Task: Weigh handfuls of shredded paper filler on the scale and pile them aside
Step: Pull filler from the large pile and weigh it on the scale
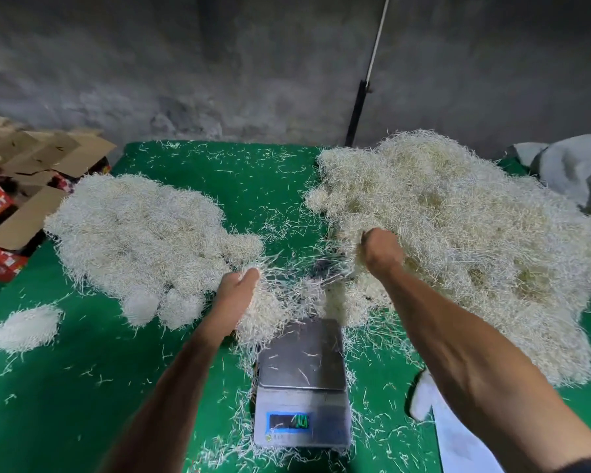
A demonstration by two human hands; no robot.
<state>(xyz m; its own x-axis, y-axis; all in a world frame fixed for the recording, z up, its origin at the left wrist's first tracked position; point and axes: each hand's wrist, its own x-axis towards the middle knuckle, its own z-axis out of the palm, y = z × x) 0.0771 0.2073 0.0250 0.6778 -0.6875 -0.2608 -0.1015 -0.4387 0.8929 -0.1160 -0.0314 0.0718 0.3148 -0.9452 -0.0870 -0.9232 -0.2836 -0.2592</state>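
Observation:
A small digital scale (302,384) sits on the green cloth near me, its steel pan bare but for a few strands and its display lit. My left hand (236,291) grips a clump of shredded paper (263,319) just beyond the pan's far left corner. My right hand (381,249) is curled into the near edge of the big cream source heap (458,233) at the right, its fingers buried in strands. A flatter pile of paper filler (144,237) spreads at the left.
A small separate tuft of paper (24,327) lies at the far left. Open cardboard boxes (31,172) stand off the cloth's left edge. A grey wall rises behind, with a black and white pole (359,107) leaning on it. Pale fabric (577,169) lies at the far right.

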